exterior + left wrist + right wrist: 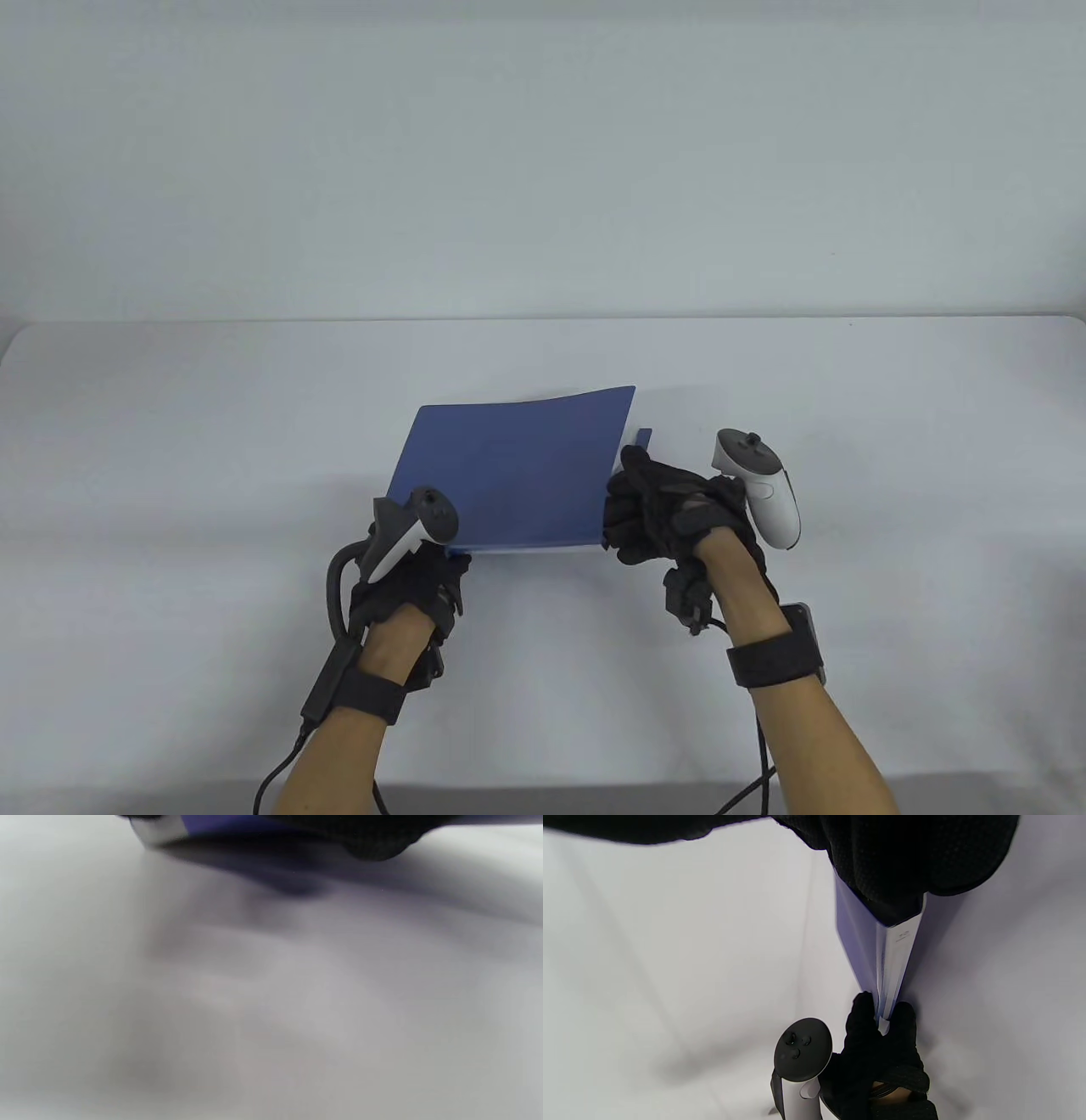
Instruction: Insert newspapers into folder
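Observation:
A blue folder (517, 467) lies on the white table (170, 441), its cover a little raised at the far right. Newspaper (897, 955) shows as a thin white edge between the covers. My left hand (424, 577) pinches the folder's near left corner; the right wrist view shows that hand (882, 1022) gripping the folder and paper edge. My right hand (653, 518) grips the folder's near right edge, fingers curled over it. The left wrist view is blurred and shows only a strip of the blue folder (220, 823) and one dark glove fingertip (373, 844).
The white table runs wide on both sides and behind the folder; a pale wall (543, 153) stands beyond its far edge. Cables (339, 594) hang from both wrists near the front edge.

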The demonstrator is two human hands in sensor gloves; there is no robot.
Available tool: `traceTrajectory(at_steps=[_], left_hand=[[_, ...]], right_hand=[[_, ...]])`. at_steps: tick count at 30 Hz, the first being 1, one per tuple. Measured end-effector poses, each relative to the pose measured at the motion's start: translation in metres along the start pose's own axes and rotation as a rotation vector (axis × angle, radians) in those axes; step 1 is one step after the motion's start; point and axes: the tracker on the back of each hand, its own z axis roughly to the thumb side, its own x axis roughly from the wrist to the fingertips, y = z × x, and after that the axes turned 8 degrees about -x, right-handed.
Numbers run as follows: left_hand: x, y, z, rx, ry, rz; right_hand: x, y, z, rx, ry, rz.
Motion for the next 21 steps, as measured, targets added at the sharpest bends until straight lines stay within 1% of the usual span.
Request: traceTrajectory(at_steps=[1, 2, 3, 4, 5, 6, 8, 9, 10, 11, 12, 13, 14, 15, 16, 17, 18, 19, 20, 21], left_hand=[[-0.002, 0.005, -0.004, -0.030, 0.006, 0.034], [-0.004, 0.009, -0.008, -0.077, 0.011, 0.058], [-0.006, 0.013, -0.016, -0.160, -0.002, 0.085], [-0.007, 0.017, -0.024, -0.274, -0.039, 0.101], [-0.007, 0.018, -0.027, -0.323, -0.058, 0.105], [-0.008, 0.022, -0.033, -0.432, -0.097, 0.115], [-0.011, 0.028, -0.037, -0.555, -0.161, 0.141], [-0.012, 0.029, -0.037, -0.584, -0.184, 0.140], [-0.012, 0.032, -0.036, -0.675, -0.264, 0.118], [-0.013, 0.033, -0.035, -0.750, -0.324, 0.099], [-0.013, 0.033, -0.034, -0.818, -0.375, 0.085], [-0.013, 0.035, -0.032, -0.907, -0.448, 0.050], [-0.012, 0.036, -0.032, -0.978, -0.498, 0.012], [-0.012, 0.036, -0.031, -1.039, -0.524, -0.017], [-0.010, 0.035, -0.031, -1.091, -0.538, -0.074], [-0.008, 0.031, -0.030, -1.137, -0.545, -0.156], [-0.006, 0.027, -0.029, -1.165, -0.555, -0.204], [-0.004, 0.021, -0.029, -1.164, -0.526, -0.185], [-0.001, 0.015, -0.031, -1.137, -0.456, -0.163], [0.002, 0.011, -0.034, -1.138, -0.408, -0.155]], right_hand=[[-0.004, 0.007, 0.013, 0.011, -0.084, 0.006], [-0.006, 0.010, 0.019, 0.024, -0.142, 0.004], [-0.008, 0.013, 0.027, 0.049, -0.232, -0.009], [-0.012, 0.013, 0.034, 0.086, -0.318, -0.062], [-0.014, 0.012, 0.036, 0.097, -0.337, -0.098], [-0.020, 0.005, 0.040, 0.076, -0.360, -0.211], [-0.026, -0.012, 0.039, -0.089, -0.366, -0.425], [-0.027, -0.017, 0.036, -0.142, -0.357, -0.477], [-0.025, -0.026, 0.029, -0.234, -0.318, -0.535], [-0.019, -0.032, 0.020, -0.294, -0.266, -0.527], [-0.014, -0.036, 0.012, -0.314, -0.220, -0.493], [-0.005, -0.039, -0.003, -0.318, -0.133, -0.417], [0.005, -0.039, -0.019, -0.299, -0.045, -0.316], [0.013, -0.038, -0.036, -0.258, 0.014, -0.226], [0.019, -0.036, -0.049, -0.212, 0.044, -0.185], [0.022, -0.034, -0.056, -0.163, 0.057, -0.164], [0.026, -0.031, -0.067, -0.071, 0.063, -0.134], [0.032, -0.027, -0.075, 0.051, 0.050, -0.074], [0.036, -0.024, -0.079, 0.154, 0.040, 0.006], [0.035, -0.025, -0.078, 0.158, 0.053, -0.003]])
